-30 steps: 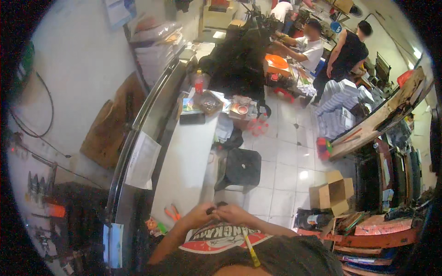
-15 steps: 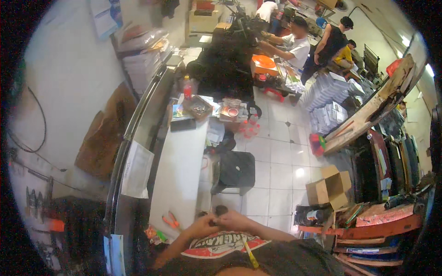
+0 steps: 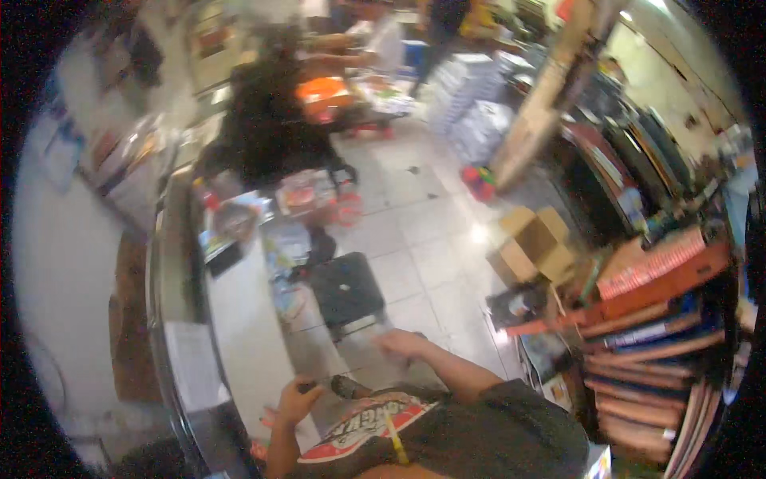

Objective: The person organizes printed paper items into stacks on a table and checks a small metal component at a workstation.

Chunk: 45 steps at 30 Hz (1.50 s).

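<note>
2 hands: left hand [image 3: 292, 403] is pinching 1 small dark item [image 3: 306, 387] beside the white desk [image 3: 243, 319], grip nearly closed; right hand [image 3: 399, 344] is hovering apart, grip and contents too blurred to tell. Steady fingertip pressure is probably serving best.

The right hand [image 3: 401, 343] is blurred; the dark object [image 3: 306, 387] in the left hand [image 3: 294, 404] is too small to tell.

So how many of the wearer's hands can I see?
2: the left hand, by the near end of the white tabletop, and the right hand, lower right of the black stool in view. Neither is hidden, though both blur.
</note>
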Available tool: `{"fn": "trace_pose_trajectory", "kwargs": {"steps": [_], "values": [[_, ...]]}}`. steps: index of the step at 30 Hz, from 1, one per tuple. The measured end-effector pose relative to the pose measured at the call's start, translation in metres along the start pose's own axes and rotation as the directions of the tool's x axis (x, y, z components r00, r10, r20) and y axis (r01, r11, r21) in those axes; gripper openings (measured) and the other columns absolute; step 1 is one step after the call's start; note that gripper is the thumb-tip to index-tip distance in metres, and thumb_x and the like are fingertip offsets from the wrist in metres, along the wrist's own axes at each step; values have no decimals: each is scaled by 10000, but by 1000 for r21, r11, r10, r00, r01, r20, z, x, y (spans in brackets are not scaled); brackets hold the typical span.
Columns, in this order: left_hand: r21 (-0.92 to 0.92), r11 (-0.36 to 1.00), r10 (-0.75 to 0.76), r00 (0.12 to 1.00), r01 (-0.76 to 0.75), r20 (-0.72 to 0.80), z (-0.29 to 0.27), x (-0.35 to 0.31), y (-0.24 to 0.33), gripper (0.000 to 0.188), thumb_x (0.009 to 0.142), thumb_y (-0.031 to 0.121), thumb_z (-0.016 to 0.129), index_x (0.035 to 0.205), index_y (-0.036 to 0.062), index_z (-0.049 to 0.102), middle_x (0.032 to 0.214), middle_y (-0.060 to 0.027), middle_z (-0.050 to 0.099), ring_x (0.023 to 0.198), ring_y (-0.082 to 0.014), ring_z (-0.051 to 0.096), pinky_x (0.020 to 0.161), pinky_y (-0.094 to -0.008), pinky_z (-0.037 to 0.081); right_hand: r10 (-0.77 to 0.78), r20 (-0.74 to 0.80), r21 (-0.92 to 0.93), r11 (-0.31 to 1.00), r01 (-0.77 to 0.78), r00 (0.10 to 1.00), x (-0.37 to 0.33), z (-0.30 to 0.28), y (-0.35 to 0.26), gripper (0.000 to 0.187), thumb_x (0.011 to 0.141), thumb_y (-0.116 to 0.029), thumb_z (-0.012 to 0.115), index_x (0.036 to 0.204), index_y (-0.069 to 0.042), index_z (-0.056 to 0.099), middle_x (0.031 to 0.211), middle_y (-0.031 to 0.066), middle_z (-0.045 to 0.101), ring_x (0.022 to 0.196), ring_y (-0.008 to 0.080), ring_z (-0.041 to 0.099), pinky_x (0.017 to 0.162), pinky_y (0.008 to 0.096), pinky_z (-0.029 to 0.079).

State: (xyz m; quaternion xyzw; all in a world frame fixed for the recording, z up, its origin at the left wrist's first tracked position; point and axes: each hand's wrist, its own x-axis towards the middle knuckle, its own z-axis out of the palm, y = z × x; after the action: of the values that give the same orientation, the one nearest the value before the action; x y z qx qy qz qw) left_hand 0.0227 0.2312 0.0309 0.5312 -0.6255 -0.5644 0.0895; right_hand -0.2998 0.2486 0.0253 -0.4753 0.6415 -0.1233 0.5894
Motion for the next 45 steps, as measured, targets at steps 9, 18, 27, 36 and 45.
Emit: {"fn": "trace_pose_trajectory", "kwargs": {"steps": [9,18,27,36,45], "values": [[-77,997,-6,1000,5,-11,111,85,105,248,769,178,693,930,16,598,660,-7,547,559,-81,478,497,-242,389,-42,-283,63,996,62,958,1,-91,228,486,889,-460,465,941,2,606,849,156,628,772,273,603,715,394,470],[145,956,241,964,-257,115,228,178,237,288,717,246,708,827,-12,639,739,-122,628,662,-175,573,613,-325,452,241,-738,536,777,330,631,-81,-219,376,394,888,-400,535,817,-13,561,620,26,520,574,154,524,547,305,450],[37,981,163,911,-191,379,282,251,331,285,796,245,683,885,-17,612,757,-53,620,727,-128,603,630,-274,475,650,-509,859,428,283,564,-135,-214,430,264,871,-314,541,863,-50,559,706,65,580,623,180,598,488,286,449],[-36,967,245,883,-252,400,301,358,356,271,810,262,676,924,21,630,785,-34,614,690,-111,559,607,-274,459,616,-311,903,430,21,724,-71,-279,430,301,904,-312,517,984,-24,551,883,114,650,784,228,649,665,362,511],[-49,980,197,888,-194,417,278,504,377,311,792,311,656,927,31,640,734,-68,635,639,-157,575,592,-308,462,517,-442,862,470,188,733,17,-434,419,262,818,-306,591,973,-97,561,806,82,621,705,233,614,527,371,456]]}}
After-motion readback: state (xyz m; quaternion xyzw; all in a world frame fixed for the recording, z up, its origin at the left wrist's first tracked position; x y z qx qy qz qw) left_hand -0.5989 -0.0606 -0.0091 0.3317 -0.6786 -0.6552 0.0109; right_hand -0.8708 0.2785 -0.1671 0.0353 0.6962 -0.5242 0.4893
